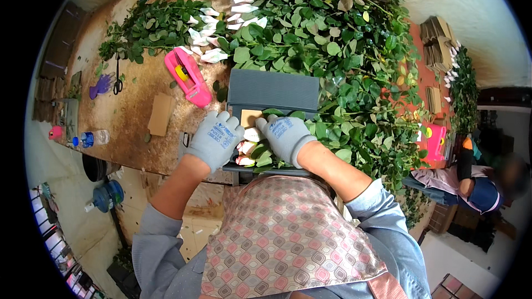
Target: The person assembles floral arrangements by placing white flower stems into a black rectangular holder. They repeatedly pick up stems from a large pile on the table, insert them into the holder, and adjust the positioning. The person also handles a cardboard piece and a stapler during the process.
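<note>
Both my hands wear grey gloves with blue print and work over a dark grey tray (272,89) at the table's front edge. My left hand (216,138) is closed at the tray's left side, its fingers curled beside the blooms; what they grip is hidden. Opposite it, my right hand (286,137) closes around a pale rose (254,134), whose head shows at the fingertips. More pink-and-white roses (245,158) lie between and below my hands, with leaves on their right. A tan piece of cardboard (251,117) lies in the tray just beyond the fingers.
Leafy stems (327,27) are heaped behind and right of the tray. White-wrapped bunches (213,39) lie farther back. On the left are a pink tape dispenser (189,77), cardboard (160,114), scissors (117,77) and a water bottle (95,138). A person in a cap (484,194) is at right.
</note>
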Demonstrator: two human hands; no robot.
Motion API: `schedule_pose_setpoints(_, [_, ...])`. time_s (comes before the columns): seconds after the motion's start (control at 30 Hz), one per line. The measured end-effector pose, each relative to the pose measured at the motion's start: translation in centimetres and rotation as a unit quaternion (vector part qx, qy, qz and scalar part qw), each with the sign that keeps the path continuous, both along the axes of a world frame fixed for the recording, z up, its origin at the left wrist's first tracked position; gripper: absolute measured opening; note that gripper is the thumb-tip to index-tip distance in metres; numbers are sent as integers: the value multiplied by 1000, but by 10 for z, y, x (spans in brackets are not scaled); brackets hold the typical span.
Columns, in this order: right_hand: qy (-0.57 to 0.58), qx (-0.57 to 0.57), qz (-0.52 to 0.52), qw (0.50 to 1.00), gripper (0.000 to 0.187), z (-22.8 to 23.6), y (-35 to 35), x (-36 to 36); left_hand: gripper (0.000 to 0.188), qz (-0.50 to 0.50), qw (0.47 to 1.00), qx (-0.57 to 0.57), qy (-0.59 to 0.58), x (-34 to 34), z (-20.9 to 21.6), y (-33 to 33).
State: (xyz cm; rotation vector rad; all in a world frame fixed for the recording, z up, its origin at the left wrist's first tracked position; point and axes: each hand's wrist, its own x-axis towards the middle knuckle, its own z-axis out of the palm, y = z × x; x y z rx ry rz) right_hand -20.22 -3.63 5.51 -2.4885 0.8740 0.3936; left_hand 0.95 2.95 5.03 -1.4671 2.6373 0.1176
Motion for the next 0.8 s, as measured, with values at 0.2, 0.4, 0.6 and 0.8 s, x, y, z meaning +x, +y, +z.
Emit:
schedule_pose_setpoints(0.2, [-26,-1,-43,999,37,-21,1,2,6,-27,998,-38,31,4,0,4])
schedule_pose_setpoints(0.4, [-18,0,-33,999,37,-19,-5,4,7,32,996,-73,37,24,6,5])
schedule_pose_setpoints(0.6, [3,-16,10,1000,30,2,1,7,10,281,954,54,-87,94,6,39])
schedule_pose_setpoints(0.8, [29,-60,30,997,28,-5,17,14,29,297,920,205,-151,114,-1,145])
